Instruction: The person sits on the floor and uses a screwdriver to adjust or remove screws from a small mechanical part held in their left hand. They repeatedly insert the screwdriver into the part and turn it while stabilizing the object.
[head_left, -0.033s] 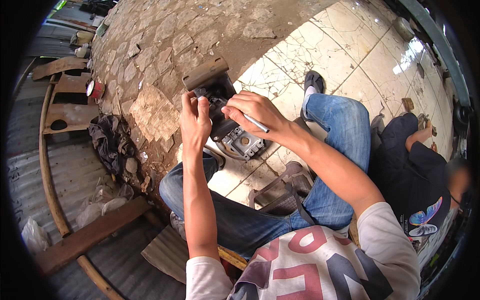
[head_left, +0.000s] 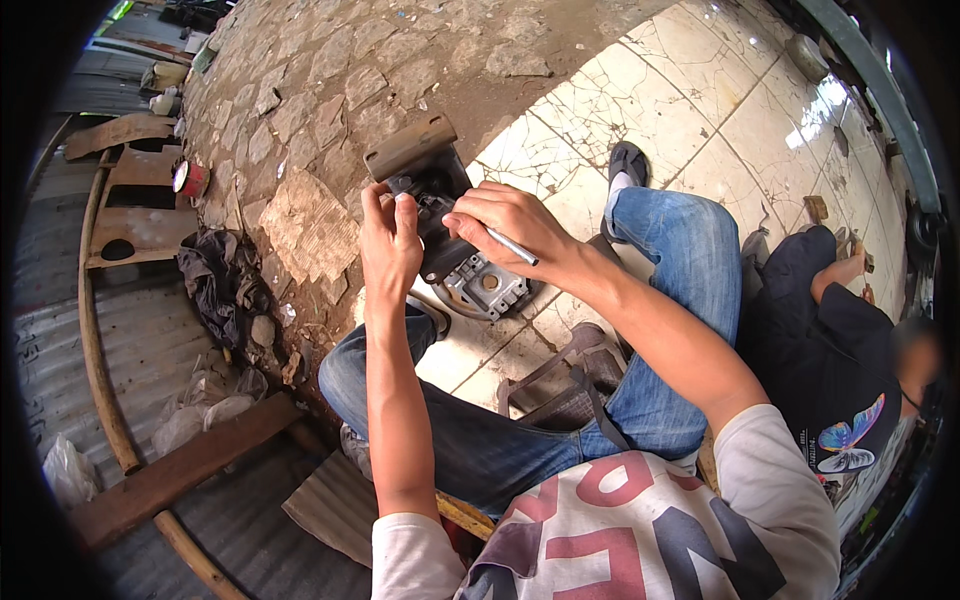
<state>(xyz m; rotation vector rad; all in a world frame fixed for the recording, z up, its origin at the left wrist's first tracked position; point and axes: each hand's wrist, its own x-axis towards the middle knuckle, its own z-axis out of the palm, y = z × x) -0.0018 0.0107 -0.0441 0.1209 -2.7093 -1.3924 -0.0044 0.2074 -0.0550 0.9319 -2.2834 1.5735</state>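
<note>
A machine with a dark, greasy body (head_left: 447,182) stands in front of me, between my legs. Across its far end is a brown, worn, rounded cover (head_left: 410,146), and at the near end shows a grey cast-metal housing (head_left: 489,284). My left hand (head_left: 391,240) is closed at the left side of the dark body, its thumb up beside a small dark knob. From the right, my right hand (head_left: 515,222) grips a slim silver rod-like tool (head_left: 513,247). The tool's far end is hidden by my fingers and the machine.
Cracked white tiles (head_left: 660,95) lie ahead and right, rough stone paving (head_left: 330,60) ahead left. A flattened piece of cardboard (head_left: 310,225) and dark crumpled cloth (head_left: 222,285) lie to the left. A person in dark clothes (head_left: 820,350) sits close on my right.
</note>
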